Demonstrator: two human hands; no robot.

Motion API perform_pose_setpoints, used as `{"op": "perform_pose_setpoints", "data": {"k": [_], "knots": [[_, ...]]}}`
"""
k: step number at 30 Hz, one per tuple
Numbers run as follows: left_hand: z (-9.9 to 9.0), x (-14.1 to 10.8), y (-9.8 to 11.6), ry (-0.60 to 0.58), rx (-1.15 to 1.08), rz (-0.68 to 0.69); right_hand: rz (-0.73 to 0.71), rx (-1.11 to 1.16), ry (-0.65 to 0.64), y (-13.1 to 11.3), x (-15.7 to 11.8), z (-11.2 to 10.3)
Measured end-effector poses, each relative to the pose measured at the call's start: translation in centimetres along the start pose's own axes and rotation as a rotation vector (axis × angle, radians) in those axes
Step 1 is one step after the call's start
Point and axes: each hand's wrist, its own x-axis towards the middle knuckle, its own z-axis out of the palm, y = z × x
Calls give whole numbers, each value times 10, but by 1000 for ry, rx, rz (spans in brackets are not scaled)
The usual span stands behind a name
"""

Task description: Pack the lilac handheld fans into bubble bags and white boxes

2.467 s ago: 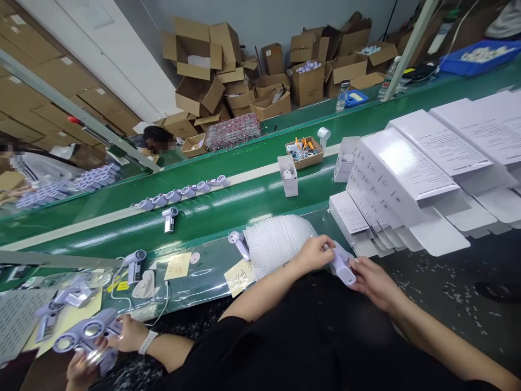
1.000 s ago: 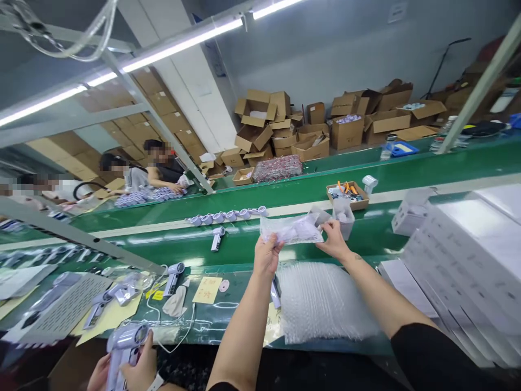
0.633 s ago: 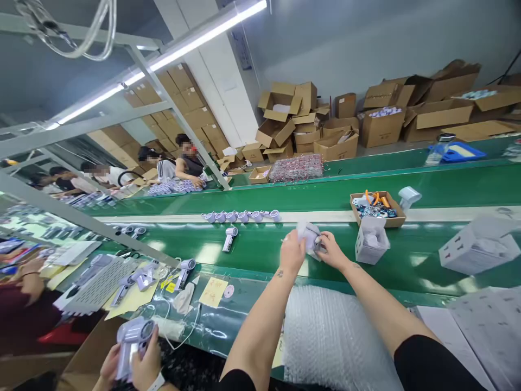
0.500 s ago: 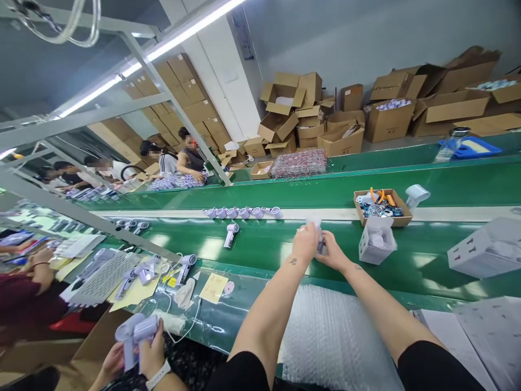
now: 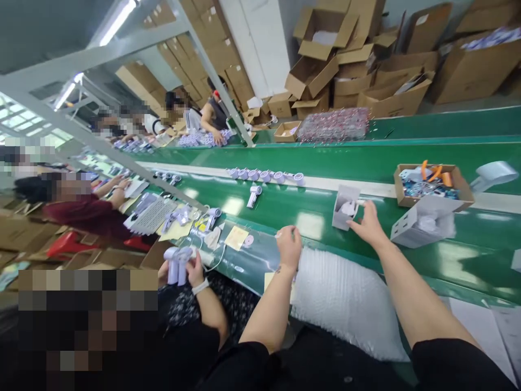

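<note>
My right hand (image 5: 369, 224) pinches the right edge of a small open white box (image 5: 341, 220) on the green belt, with a white item inside it. Left of it, my left hand (image 5: 289, 247) is raised above the near edge of the belt with its fingers curled; a small pale bit shows at the fingertips, too small to name. Below my hands lies a stack of bubble wrap (image 5: 345, 304). One lilac handheld fan (image 5: 254, 196) lies on the belt, and several more fans (image 5: 266, 176) stand in a row behind it.
Another open white box (image 5: 423, 222) stands at the right, near a cardboard tray of tools and parts (image 5: 427, 187) and a pale fan (image 5: 494, 174). A seated person at the lower left holds lilac fans (image 5: 179, 266). A slanted metal post (image 5: 211, 70) crosses the view.
My hands have moved apart: the left to the near edge, the right onto the small box, which now stands further left. The view has shifted, with the co-worker showing more.
</note>
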Motion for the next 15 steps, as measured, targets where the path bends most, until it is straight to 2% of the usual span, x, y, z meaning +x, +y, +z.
{"op": "perform_pose_setpoints", "data": {"k": [1,2,4,6,9,11,13,15], "knots": [[-13,-10,-20,19,41,-186,42,1,57,-6,-6,-1],[-22,-21,-39,11,68,-294,91,13,123,-13,-13,-2],[-31,-43,-67,-41,97,-427,194,71,227,-31,-31,-1],[-28,-59,-82,-91,88,-483,268,175,224,-53,-54,3],[-23,-64,-84,-114,44,-501,279,353,43,-86,-97,8],[-29,-61,-77,-121,-15,-485,310,445,-68,-103,-131,7],[-39,-61,-67,-156,-97,-461,449,559,-148,-116,-168,3],[-45,-71,-52,-230,-186,-422,681,720,-190,-125,-203,1]]}}
